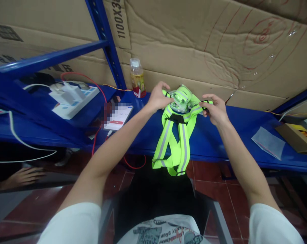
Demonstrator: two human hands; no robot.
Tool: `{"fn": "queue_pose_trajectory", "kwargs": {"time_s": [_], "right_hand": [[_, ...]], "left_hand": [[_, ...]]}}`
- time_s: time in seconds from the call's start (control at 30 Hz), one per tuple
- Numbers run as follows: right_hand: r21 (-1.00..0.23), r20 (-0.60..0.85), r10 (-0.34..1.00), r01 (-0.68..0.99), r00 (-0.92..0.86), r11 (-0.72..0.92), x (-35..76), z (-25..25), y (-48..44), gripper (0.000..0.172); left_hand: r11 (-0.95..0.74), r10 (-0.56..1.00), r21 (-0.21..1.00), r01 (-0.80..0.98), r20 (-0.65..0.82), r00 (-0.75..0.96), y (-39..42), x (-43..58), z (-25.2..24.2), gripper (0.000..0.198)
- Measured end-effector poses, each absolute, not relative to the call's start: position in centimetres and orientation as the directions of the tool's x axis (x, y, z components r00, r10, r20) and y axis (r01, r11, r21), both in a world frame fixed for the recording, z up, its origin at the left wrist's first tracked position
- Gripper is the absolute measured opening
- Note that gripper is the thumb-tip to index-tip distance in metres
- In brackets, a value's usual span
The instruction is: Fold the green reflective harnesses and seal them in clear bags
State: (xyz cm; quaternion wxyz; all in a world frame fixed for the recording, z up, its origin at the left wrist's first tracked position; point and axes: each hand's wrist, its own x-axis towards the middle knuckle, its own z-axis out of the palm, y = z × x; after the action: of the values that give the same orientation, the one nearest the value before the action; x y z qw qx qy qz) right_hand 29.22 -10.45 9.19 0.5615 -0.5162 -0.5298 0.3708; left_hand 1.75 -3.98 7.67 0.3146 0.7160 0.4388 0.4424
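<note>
A neon yellow-green reflective vest (184, 142) made of straps with silver stripes hangs over the front edge of the blue shelf. My left hand (159, 97) pinches a strap end at the vest's upper left. On the other side, my right hand (215, 109) grips a strap by its black buckle, thumb and fingers closed round it. Between and behind my hands lies a clear plastic bag (181, 99) with more neon webbing in it. A black patch joins the straps near the top of the vest.
A bottle (138, 78) stands left behind my left hand, near a phone (119, 117) on a cable. Farther left is a power strip (75, 101) with chargers. A flat plastic bag (268, 142) and cardboard box (297, 137) lie right. Another person's hand (26, 175) shows at left.
</note>
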Motion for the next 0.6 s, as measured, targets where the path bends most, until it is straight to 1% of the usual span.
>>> {"fn": "queue_pose_trajectory", "kwargs": {"time_s": [0.03, 0.1, 0.13, 0.2, 0.23, 0.3, 0.33, 0.4, 0.47, 0.5, 0.53, 0.6], "right_hand": [[-0.978, 0.178, 0.977, 0.129, 0.114, 0.163, 28.5, 9.0, -10.2, 0.044], [-0.987, 0.109, 0.994, 0.116, -0.002, 0.108, 27.4, 8.5, -9.7, 0.041], [-0.990, 0.086, 0.995, 0.107, -0.056, 0.091, 27.0, 8.2, -9.5, 0.040], [-0.994, 0.066, 0.989, 0.081, -0.129, 0.077, 26.5, 7.6, -9.1, 0.042], [-0.995, 0.062, 0.988, 0.063, -0.142, 0.072, 26.5, 7.4, -8.9, 0.044], [-0.998, 0.052, 0.991, 0.018, -0.125, 0.055, 27.0, 6.8, -8.6, 0.049], [-0.999, 0.049, 0.994, -0.010, -0.102, 0.049, 27.3, 6.6, -8.4, 0.051], [-0.997, 0.055, 0.997, -0.061, -0.062, 0.051, 28.3, 6.3, -8.3, 0.055], [-0.994, 0.078, 0.994, -0.086, -0.070, 0.072, 29.5, 6.2, -8.3, 0.058], [-0.993, 0.087, 0.991, -0.087, -0.100, 0.078, 30.0, 6.2, -8.4, 0.060], [-0.993, 0.093, 0.986, -0.078, -0.136, 0.083, 30.4, 6.3, -8.6, 0.061], [-0.995, 0.101, 0.980, -0.043, -0.171, 0.095, 31.0, 6.4, -8.9, 0.064]], "left_hand": [[-0.262, 0.960, 0.923, 0.282, 0.219, 0.174, -4.1, 3.0, 7.5, 0.057], [-0.042, 0.985, 0.986, 0.159, 0.015, 0.170, -4.7, 4.9, 7.1, 0.058], [0.012, 0.980, 0.994, 0.112, -0.034, 0.194, -5.1, 5.5, 6.9, 0.059], [0.037, 0.957, 0.998, 0.049, -0.049, 0.285, -5.9, 5.8, 6.6, 0.060], [0.014, 0.939, 0.999, 0.029, -0.023, 0.344, -6.2, 5.6, 6.4, 0.060], [-0.103, 0.886, 0.994, 0.022, 0.082, 0.457, -6.7, 4.3, 6.1, 0.060], [-0.193, 0.857, 0.980, 0.038, 0.149, 0.493, -6.8, 3.4, 6.0, 0.064], [-0.364, 0.816, 0.922, 0.133, 0.246, 0.523, -6.5, 1.5, 5.7, 0.081], [-0.409, 0.813, 0.869, 0.278, 0.208, 0.544, -5.9, -0.1, 5.3, 0.097], [-0.414, 0.819, 0.841, 0.349, 0.177, 0.546, -5.6, -0.6, 5.0, 0.100], [-0.416, 0.825, 0.813, 0.407, 0.149, 0.545, -5.2, -1.0, 4.7, 0.098], [-0.417, 0.839, 0.769, 0.485, 0.120, 0.531, -4.7, -1.1, 4.1, 0.084]]}}
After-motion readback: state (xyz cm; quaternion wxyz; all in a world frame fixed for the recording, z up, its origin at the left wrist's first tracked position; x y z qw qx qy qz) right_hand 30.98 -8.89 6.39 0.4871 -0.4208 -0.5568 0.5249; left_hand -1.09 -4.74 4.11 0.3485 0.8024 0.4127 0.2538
